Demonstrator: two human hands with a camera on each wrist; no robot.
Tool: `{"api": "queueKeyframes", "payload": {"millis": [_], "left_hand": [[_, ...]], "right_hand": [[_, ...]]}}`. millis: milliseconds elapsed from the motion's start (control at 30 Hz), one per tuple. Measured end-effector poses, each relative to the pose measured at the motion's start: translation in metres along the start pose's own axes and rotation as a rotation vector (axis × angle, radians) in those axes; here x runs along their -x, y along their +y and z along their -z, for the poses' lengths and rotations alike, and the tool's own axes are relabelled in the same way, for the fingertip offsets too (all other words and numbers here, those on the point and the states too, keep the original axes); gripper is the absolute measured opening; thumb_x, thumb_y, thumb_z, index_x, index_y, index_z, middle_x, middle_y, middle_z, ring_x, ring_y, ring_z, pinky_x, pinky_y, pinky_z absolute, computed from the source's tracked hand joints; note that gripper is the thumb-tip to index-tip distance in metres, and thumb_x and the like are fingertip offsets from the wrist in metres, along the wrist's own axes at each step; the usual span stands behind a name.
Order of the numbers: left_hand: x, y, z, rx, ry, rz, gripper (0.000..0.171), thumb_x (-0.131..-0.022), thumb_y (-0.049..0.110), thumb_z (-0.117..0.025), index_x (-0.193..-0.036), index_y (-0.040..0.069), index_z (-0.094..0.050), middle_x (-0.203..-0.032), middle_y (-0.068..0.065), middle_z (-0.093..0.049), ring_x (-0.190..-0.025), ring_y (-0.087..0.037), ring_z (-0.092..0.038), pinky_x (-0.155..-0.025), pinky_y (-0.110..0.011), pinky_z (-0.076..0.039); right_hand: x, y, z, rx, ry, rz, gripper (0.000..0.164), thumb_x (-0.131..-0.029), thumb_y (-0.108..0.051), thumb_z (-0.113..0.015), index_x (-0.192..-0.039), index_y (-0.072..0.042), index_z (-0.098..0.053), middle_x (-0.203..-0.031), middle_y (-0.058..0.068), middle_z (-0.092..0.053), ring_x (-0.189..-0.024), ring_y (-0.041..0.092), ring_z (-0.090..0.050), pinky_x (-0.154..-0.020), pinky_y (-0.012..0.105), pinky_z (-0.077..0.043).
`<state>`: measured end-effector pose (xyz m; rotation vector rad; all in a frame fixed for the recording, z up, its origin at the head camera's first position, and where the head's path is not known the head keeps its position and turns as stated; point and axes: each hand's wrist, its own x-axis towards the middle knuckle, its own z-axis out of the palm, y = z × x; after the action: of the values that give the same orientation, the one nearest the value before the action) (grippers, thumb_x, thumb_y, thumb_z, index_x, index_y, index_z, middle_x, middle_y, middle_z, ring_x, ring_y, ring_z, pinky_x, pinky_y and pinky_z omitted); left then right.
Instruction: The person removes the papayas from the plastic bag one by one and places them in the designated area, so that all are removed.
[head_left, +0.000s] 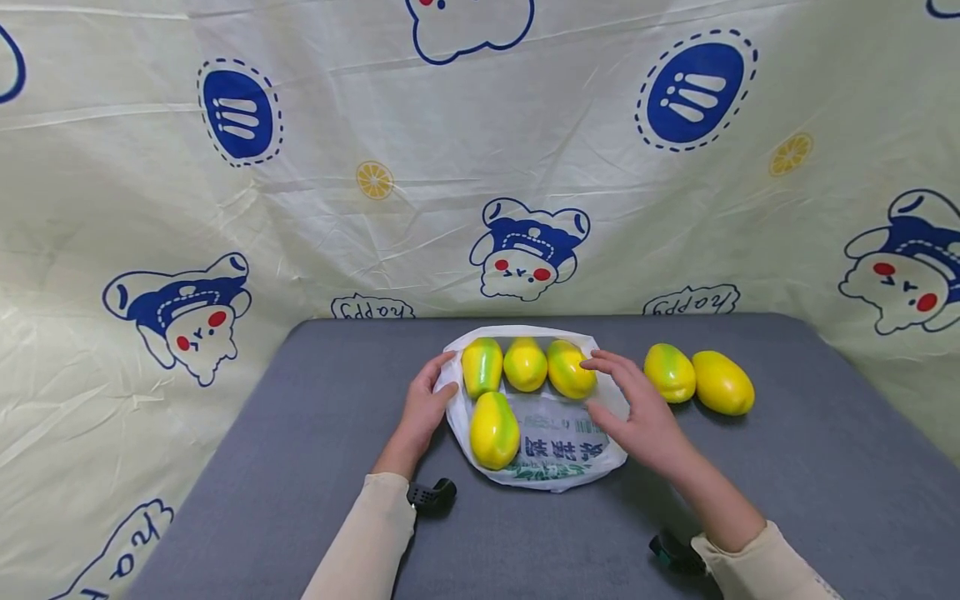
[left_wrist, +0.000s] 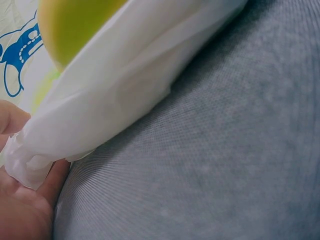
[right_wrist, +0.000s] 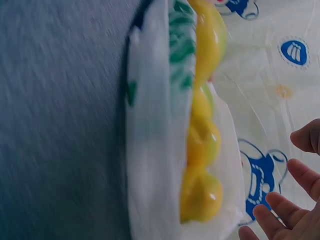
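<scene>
A white plastic bag [head_left: 536, 417] with dark printing lies spread on the table, its rim turned up. Several glossy yellow-green mango-like fruits rest in it: three along the far side and a nearer fruit [head_left: 495, 431] at the left. My left hand [head_left: 423, 406] pinches the bag's left rim between thumb and fingers; the white film [left_wrist: 100, 95] crosses the left wrist view. Over the bag's right side, my right hand [head_left: 641, 412] has its fingers spread, close to the rightmost fruit [head_left: 572, 369]. Nothing shows in its grasp in the right wrist view.
Two more yellow fruits, a greener-tinged fruit [head_left: 670, 372] and a plain yellow fruit [head_left: 723, 382], lie side by side right of the bag. The grey table [head_left: 337, 400] ends at a printed curtain [head_left: 420, 242] behind it.
</scene>
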<state>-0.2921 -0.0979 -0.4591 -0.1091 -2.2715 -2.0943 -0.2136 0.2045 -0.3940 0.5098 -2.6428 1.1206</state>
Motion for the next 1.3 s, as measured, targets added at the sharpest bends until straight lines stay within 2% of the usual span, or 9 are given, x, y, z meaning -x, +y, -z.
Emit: {"api": "queueKeyframes", "payload": {"millis": [233,400,733,1000,1233,1300], "left_hand": [[0.0,-0.001,0.001,-0.01,-0.003,-0.01,0.049,-0.096,0.001,-0.053,-0.143,0.015,-0.053,-0.155,-0.01,-0.045,-0.144,-0.027,-0.041,-0.121,-0.047,-0.032],[-0.001,-0.001,0.001,-0.011,-0.001,-0.014,0.049,-0.096,0.002,-0.054,-0.143,0.016,-0.053,-0.156,-0.008,-0.045,-0.145,-0.025,-0.04,-0.122,-0.046,-0.031],[-0.002,-0.003,0.002,-0.014,-0.001,-0.018,0.049,-0.096,0.002,-0.054,-0.142,0.018,-0.055,-0.156,-0.007,-0.044,-0.146,-0.025,-0.039,-0.122,-0.045,-0.031],[-0.002,-0.001,0.001,-0.016,-0.003,-0.019,0.049,-0.096,0.001,-0.054,-0.142,0.018,-0.055,-0.156,-0.008,-0.045,-0.146,-0.026,-0.039,-0.123,-0.047,-0.03],[-0.001,-0.001,0.001,-0.016,-0.002,0.001,0.049,-0.096,0.002,-0.055,-0.143,0.018,-0.054,-0.154,-0.007,-0.048,-0.143,-0.025,-0.043,-0.121,-0.045,-0.032],[-0.001,0.0,0.001,-0.016,-0.006,-0.003,0.049,-0.096,0.002,-0.054,-0.143,0.017,-0.054,-0.153,-0.009,-0.049,-0.14,-0.026,-0.045,-0.12,-0.046,-0.034]], "right_hand": [[-0.001,-0.007,-0.022,-0.033,-0.071,0.03,0.051,-0.093,-0.018,-0.067,-0.141,-0.016,-0.051,-0.153,0.01,-0.043,-0.137,0.035,-0.043,-0.106,0.064,-0.044],[-0.006,-0.016,-0.038,-0.091,-0.139,0.054,0.053,-0.092,-0.016,-0.069,-0.142,-0.014,-0.05,-0.149,0.007,-0.048,-0.133,0.033,-0.047,-0.103,0.058,-0.048],[-0.009,-0.026,-0.064,-0.127,-0.244,0.041,0.056,-0.092,-0.024,-0.07,-0.144,-0.023,-0.047,-0.153,0.006,-0.042,-0.133,0.033,-0.048,-0.103,0.055,-0.049],[-0.013,-0.026,-0.074,-0.109,-0.308,0.012,0.063,-0.092,-0.038,-0.069,-0.148,-0.028,-0.043,-0.157,0.004,-0.039,-0.142,0.03,-0.04,-0.113,0.06,-0.039],[-0.016,-0.023,-0.08,-0.166,-0.353,0.03,0.059,-0.093,-0.036,-0.067,-0.148,-0.032,-0.044,-0.158,0.002,-0.037,-0.143,0.028,-0.038,-0.116,0.06,-0.035],[-0.016,-0.022,-0.081,-0.186,-0.367,0.032,0.058,-0.094,-0.033,-0.066,-0.148,-0.033,-0.045,-0.159,0.002,-0.036,-0.142,0.028,-0.039,-0.113,0.058,-0.04]]}}
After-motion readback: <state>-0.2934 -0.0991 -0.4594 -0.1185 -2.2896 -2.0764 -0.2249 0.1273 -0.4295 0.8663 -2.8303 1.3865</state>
